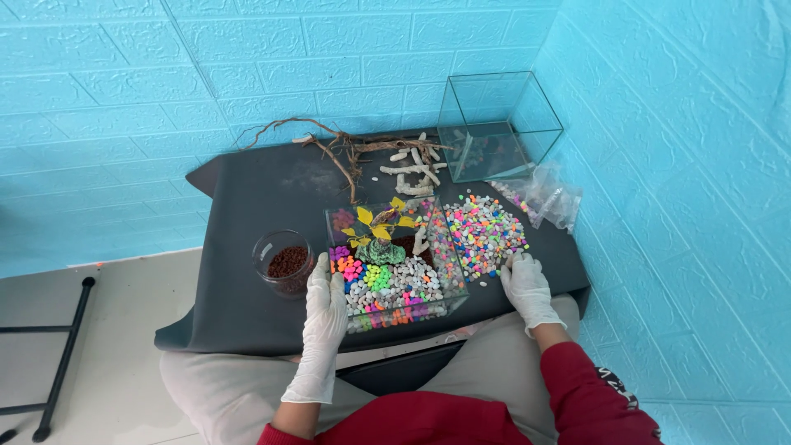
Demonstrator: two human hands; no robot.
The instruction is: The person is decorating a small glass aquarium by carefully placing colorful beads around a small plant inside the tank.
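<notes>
Gloved left hand [324,309] and right hand [527,288], palms down

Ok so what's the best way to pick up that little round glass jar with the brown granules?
Probably grip the glass jar around its side wall, coming in from the left or from above. It stands upright and open-topped, so keeping it level holds the brown granules inside. The left hand already rests just to its right, beside the small glass tank.

open dark cloth left of the red-gravel jar [286,264]; right side blocked by loose coloured pebbles [484,232], empty glass cube [498,125], driftwood [346,150] behind.
</notes>
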